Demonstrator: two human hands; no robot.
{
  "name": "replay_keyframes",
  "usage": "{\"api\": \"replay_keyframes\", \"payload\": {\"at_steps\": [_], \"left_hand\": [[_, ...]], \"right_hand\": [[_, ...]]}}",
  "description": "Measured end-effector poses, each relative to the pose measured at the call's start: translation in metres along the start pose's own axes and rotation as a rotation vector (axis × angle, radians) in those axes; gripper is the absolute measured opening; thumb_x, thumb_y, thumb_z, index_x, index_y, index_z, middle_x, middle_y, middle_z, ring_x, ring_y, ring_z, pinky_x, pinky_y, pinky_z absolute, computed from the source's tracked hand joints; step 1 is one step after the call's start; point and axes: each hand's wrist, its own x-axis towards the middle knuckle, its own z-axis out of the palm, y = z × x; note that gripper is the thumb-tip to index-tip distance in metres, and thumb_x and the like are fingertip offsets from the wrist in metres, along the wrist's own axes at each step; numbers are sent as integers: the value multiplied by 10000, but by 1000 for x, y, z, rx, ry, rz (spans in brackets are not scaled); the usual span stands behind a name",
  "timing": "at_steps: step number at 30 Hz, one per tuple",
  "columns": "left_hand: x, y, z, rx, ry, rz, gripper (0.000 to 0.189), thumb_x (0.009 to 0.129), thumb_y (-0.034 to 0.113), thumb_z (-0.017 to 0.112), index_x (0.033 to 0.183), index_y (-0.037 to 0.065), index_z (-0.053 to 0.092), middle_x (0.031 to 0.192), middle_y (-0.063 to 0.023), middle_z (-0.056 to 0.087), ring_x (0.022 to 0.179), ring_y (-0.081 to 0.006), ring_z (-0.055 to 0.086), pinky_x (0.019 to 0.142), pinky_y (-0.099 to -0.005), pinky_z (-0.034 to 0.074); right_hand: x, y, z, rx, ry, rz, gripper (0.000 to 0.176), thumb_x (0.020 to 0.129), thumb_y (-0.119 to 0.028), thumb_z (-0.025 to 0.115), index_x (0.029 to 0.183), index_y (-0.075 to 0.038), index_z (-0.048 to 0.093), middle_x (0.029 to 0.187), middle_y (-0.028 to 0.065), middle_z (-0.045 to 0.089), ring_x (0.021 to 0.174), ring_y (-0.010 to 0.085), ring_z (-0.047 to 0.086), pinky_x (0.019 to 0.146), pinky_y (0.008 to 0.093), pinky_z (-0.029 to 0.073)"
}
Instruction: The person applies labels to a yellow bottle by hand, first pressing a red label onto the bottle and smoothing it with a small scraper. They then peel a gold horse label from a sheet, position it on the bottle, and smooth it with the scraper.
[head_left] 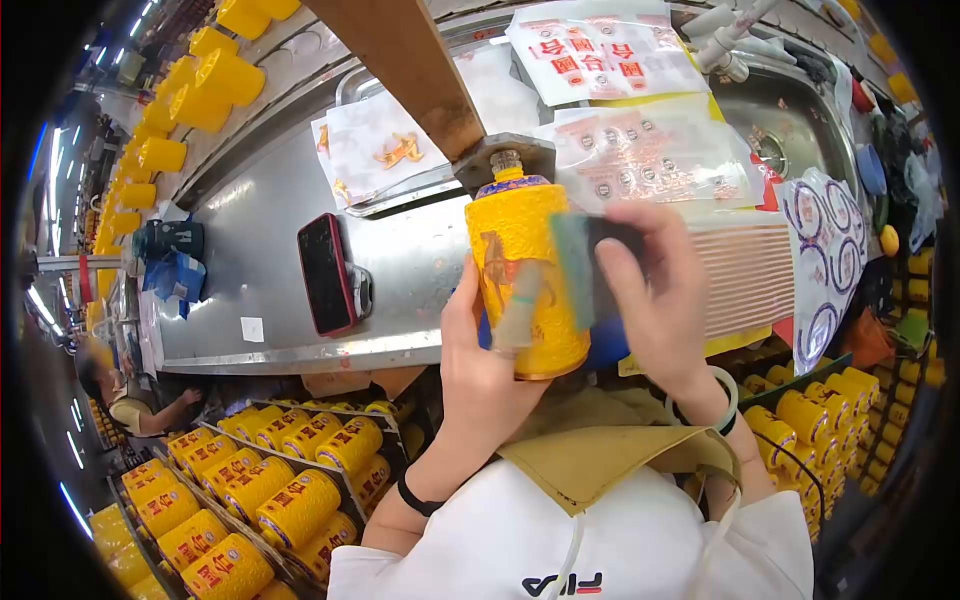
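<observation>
A yellow textured bottle (530, 225) with a horse picture on its front is tilted, its glass neck up against a metal plate (520, 157) at the end of a wooden beam (405, 65). My left hand (482, 375) is wrapped around its lower left side, the blurred, pale-covered thumb lying across the front. In my right hand (662, 285) is a scouring sponge (573, 260), dark with a green face. That green face is right at the bottle's right side, and the hand is smeared by motion.
Left on the metal table (240, 290) lies a phone (327, 275). Printed label sheets (650, 150) and a tray (385, 203) are behind the bottle, a sink (775, 120) at back right. Crates of yellow bottles (300, 510) stand below. Another person (140, 410) is far left.
</observation>
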Motion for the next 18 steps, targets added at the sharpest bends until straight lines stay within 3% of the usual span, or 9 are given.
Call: {"api": "replay_keyframes", "payload": {"at_steps": [2, 5, 7, 11, 13, 15, 16, 18], "left_hand": [[-8, -3, 4, -129, 84, -84, 1022, 642, 120, 960, 1529, 54, 457, 1516, -203, 473, 1337, -338, 553, 1075, -397, 486], [-12, -12, 13, -327, 102, -131, 1062, 643, 139, 967, 1542, 20, 414, 1543, -237, 433, 1282, -367, 580, 1055, -408, 508], [-16, -17, 15, -360, 113, -134, 1072, 642, 135, 970, 1540, -6, 402, 1555, -240, 434, 1268, -342, 599, 1053, -388, 514], [-11, -11, 6, -343, 98, -132, 1042, 633, 159, 978, 1508, -31, 444, 1527, -231, 480, 1276, -358, 589, 1048, -408, 509], [-11, -6, 2, -262, 103, -102, 1028, 632, 167, 980, 1496, -35, 461, 1510, -222, 504, 1276, -362, 585, 1046, -415, 508], [-10, -3, 1, -217, 146, -91, 1119, 620, 189, 998, 1546, -15, 405, 1341, -178, 607, 1183, -283, 658, 988, -360, 533], [-10, -3, 0, -217, 147, -89, 1119, 620, 189, 998, 1546, -15, 405, 1341, -178, 607, 1183, -283, 658, 988, -360, 533], [-11, -3, -1, -186, 146, -68, 1128, 622, 194, 999, 1549, -21, 393, 1358, -173, 592, 1194, -279, 649, 998, -362, 529]], "right_hand": [[-11, -5, 2, -102, -130, 2, 208, 933, -28, 680, 1138, -5, 653, 1003, 123, 697, 851, 206, 682, 769, 313, 527], [-10, 4, -2, -270, -111, -94, 207, 918, -20, 682, 1124, -9, 661, 1000, 165, 685, 895, 335, 687, 798, 386, 538], [9, 18, -14, -457, -20, -214, 219, 904, -1, 676, 1122, -9, 664, 999, 156, 682, 916, 352, 670, 814, 400, 537], [38, -4, -26, -622, -78, -430, 243, 884, 10, 676, 1125, -20, 666, 1016, 155, 681, 934, 363, 656, 841, 412, 527], [37, -23, -14, -437, -209, -502, 274, 874, -38, 704, 1143, -32, 655, 1025, 160, 677, 964, 355, 649, 862, 428, 518], [33, -31, -7, -410, -508, -413, 292, 867, -89, 727, 1142, -43, 641, 1019, 144, 675, 970, 349, 647, 853, 439, 514], [37, -34, -4, -553, -587, -460, 312, 834, -124, 753, 1111, -48, 633, 1006, 117, 678, 957, 329, 645, 825, 434, 516], [53, -27, 5, -610, -485, -566, 306, 820, -121, 755, 1093, -56, 633, 986, 102, 673, 935, 319, 639, 815, 424, 516]]}}
